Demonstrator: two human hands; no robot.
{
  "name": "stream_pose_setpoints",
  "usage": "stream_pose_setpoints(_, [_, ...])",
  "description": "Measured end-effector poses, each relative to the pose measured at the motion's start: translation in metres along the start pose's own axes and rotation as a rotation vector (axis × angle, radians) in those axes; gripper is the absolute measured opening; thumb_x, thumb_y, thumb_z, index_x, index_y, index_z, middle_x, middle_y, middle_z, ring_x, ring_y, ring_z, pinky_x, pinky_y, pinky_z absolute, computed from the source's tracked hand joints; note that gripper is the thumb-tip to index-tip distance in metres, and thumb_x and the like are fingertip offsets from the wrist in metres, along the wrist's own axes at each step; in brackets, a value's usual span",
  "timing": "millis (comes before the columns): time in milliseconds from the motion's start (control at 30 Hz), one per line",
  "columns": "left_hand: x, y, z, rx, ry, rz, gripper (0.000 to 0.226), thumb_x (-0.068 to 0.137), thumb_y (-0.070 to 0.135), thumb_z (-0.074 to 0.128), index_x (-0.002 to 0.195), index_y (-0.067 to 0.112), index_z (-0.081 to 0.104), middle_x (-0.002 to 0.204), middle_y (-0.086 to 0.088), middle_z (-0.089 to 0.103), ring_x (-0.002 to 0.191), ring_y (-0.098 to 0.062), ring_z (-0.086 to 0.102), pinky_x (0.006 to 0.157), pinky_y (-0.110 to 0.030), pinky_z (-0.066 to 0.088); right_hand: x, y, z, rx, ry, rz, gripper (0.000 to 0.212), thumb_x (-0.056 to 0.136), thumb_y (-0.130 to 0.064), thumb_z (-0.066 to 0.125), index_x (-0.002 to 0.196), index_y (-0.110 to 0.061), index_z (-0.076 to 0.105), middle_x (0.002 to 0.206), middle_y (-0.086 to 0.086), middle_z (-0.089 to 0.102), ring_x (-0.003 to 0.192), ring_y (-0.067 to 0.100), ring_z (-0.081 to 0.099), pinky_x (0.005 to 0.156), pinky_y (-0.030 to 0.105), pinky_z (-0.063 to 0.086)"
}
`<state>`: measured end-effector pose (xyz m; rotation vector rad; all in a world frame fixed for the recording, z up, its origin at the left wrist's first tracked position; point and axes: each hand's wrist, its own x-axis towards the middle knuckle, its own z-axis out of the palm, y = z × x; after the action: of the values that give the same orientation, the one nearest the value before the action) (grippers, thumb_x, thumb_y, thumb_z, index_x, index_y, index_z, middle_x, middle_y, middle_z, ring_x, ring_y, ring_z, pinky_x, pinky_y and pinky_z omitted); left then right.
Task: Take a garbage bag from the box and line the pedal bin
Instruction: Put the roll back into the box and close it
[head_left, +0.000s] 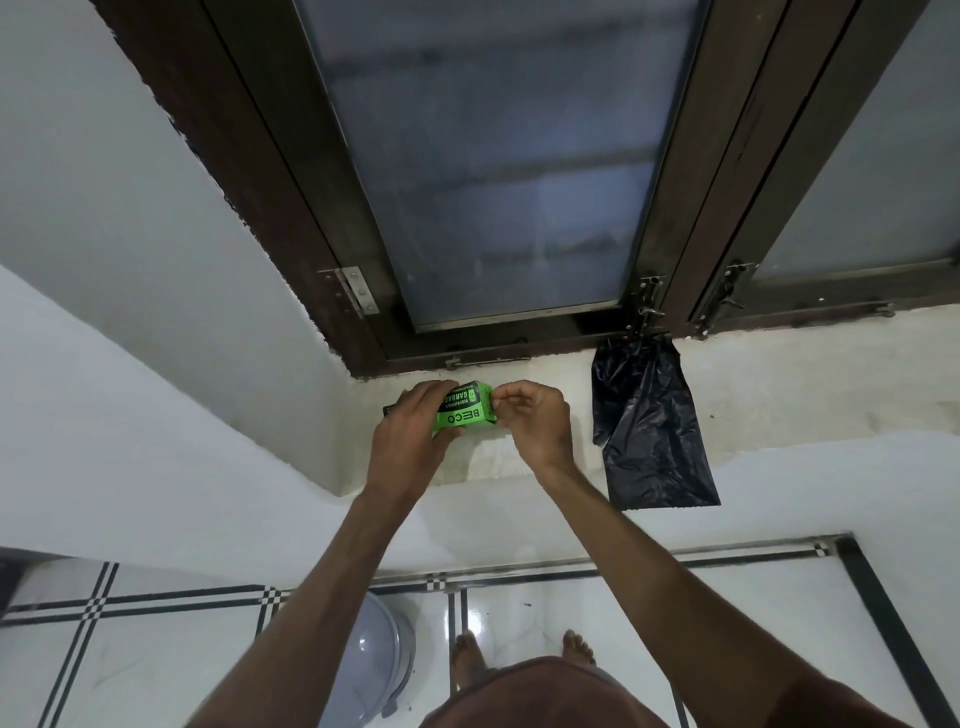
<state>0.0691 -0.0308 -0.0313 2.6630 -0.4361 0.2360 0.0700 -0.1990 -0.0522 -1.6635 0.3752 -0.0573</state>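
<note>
A small green garbage bag box with black print sits on the window sill, held up a little. My left hand grips its left part, fingers curled over the top. At the box's right end my right hand pinches the end flap with its fingertips. A black garbage bag lies unfolded on the sill to the right and hangs over its edge. Down on the floor, a grey pedal bin with a domed lid stands shut below my left arm, partly hidden by it.
A dark wooden window frame with frosted panes rises behind the sill, with metal latches at its base. White walls close in on the left. Below lie white floor tiles with black lines, and my bare feet.
</note>
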Motion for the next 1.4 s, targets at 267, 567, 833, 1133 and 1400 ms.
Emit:
stream_pose_setpoints(267, [0.004,0.007,0.007,0.059,-0.013,-0.001,0.059,0.072,0.019,0.084,0.126,0.014,0.061,0.123,-0.006,0.067,0.106,-0.027,0.064,0.081,-0.038,0.056,-0.014,0.004,-0.004,-0.115,-0.113,0.007,0.036,0.092,0.005,0.052,0.115,-0.012,0.074,0.111,0.001,0.075,0.101,0.015,0.068,0.088,0.017,0.051])
stream_pose_setpoints(567, [0.017,0.016,0.015,0.188,-0.085,0.047,0.061,0.071,0.023,0.085,0.127,0.015,0.063,0.122,-0.006,0.067,0.106,-0.029,0.064,0.082,-0.039,0.055,-0.015,-0.018,-0.020,-0.226,-0.181,0.138,0.046,0.092,0.007,0.038,0.126,-0.008,0.066,0.119,0.012,0.069,0.112,0.034,0.062,0.089,0.034,0.050])
stream_pose_setpoints(833, [0.023,0.022,0.019,0.143,-0.125,0.023,0.059,0.077,0.019,0.080,0.132,0.013,0.059,0.131,-0.009,0.063,0.116,-0.032,0.059,0.092,-0.042,0.052,-0.004,-0.017,-0.020,-0.211,-0.184,0.208,0.051,0.092,-0.002,0.046,0.139,-0.020,0.045,0.115,0.007,0.067,0.095,0.020,0.064,0.072,0.025,0.047])
stream_pose_setpoints(1133, [0.025,0.017,0.019,0.125,-0.147,0.009,0.060,0.080,0.018,0.078,0.135,0.014,0.056,0.136,-0.007,0.060,0.122,-0.031,0.056,0.095,-0.043,0.050,0.011,-0.023,-0.023,-0.136,-0.190,0.327,0.045,0.088,-0.006,0.047,0.130,-0.021,0.052,0.117,0.011,0.067,0.092,0.022,0.063,0.077,0.032,0.054])
stream_pose_setpoints(1400, [0.044,0.023,0.024,0.144,-0.134,-0.022,0.060,0.086,0.023,0.072,0.141,0.018,0.049,0.143,-0.004,0.053,0.131,-0.027,0.048,0.107,-0.042,0.041,0.019,-0.028,-0.025,-0.184,-0.147,0.176,0.061,0.089,0.000,0.050,0.142,-0.028,0.042,0.121,0.007,0.061,0.102,0.023,0.063,0.088,0.042,0.059])
